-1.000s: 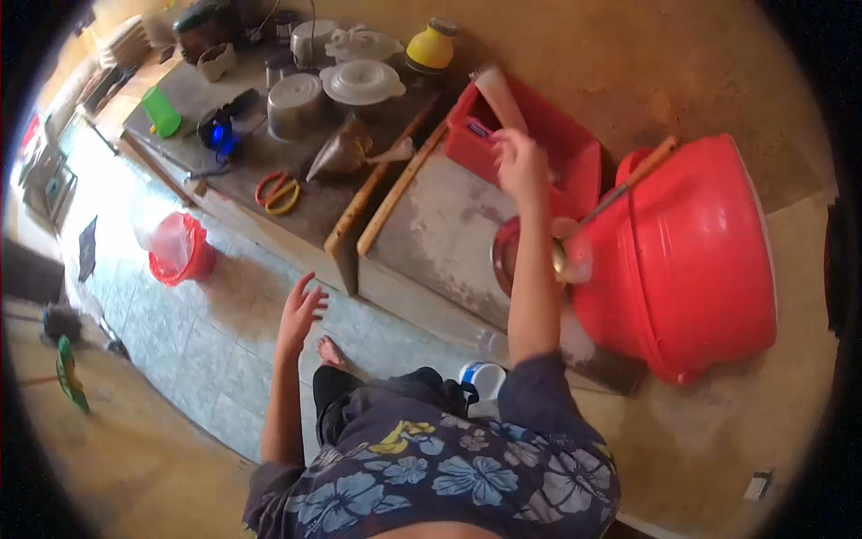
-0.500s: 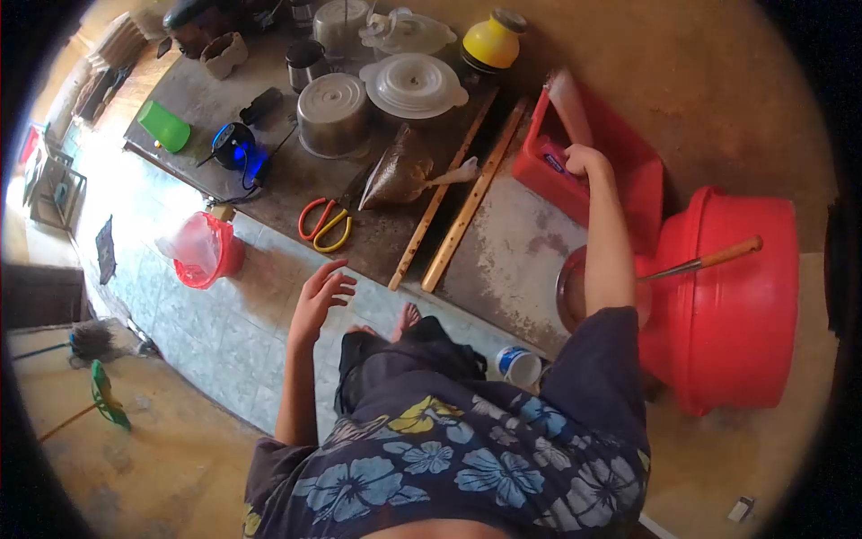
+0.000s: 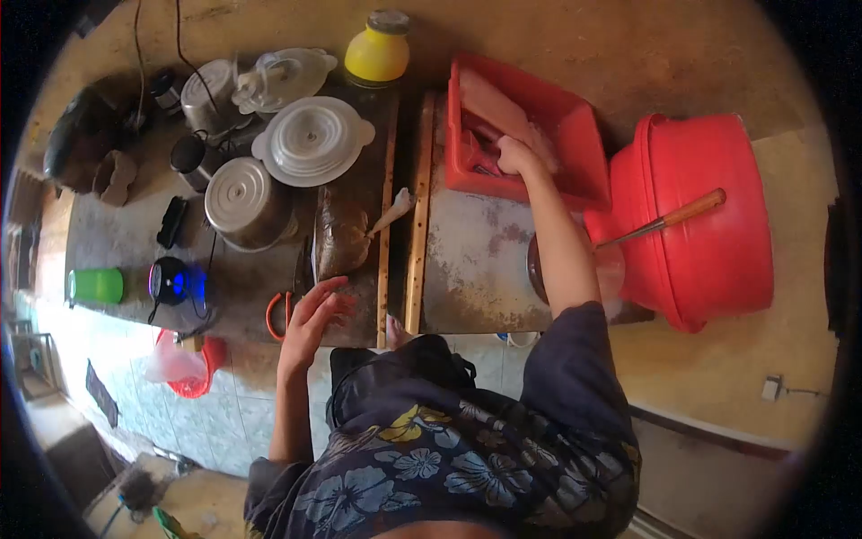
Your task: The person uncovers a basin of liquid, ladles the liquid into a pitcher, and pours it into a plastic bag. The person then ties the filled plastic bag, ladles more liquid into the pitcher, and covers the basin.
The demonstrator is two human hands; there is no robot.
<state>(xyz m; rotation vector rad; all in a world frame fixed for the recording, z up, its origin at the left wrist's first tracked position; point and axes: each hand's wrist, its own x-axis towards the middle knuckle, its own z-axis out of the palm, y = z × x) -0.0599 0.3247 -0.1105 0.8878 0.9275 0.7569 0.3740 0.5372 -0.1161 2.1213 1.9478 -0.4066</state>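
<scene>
My right hand [image 3: 514, 157] reaches into a red rectangular bin [image 3: 575, 180] at the back right. Its fingers are closed near a reddish packet [image 3: 480, 148]; what lies in them is too hidden to name. A pinkish plastic bag [image 3: 489, 99] lies in the bin behind the hand. My left hand [image 3: 312, 316] hovers at the table's front edge, fingers apart and holding nothing. Beside it is the orange-red handle of scissors [image 3: 272, 316], the rest of them covered by the hand. A tied clear bag of brown contents [image 3: 341, 238] stands just beyond.
Lidded pots [image 3: 241, 202] and a white lidded dish [image 3: 312, 142] stand left of a yellow jar [image 3: 377, 54]. A green cup [image 3: 97, 286] and blue-lit device [image 3: 175, 283] are farther left. A wooden-handled tool [image 3: 687, 211] lies across the large red tub [image 3: 718, 234].
The view has turned and shifted, so the table sits straighter. My right hand stays in the red bin. My left hand now overlaps the scissors in view.
</scene>
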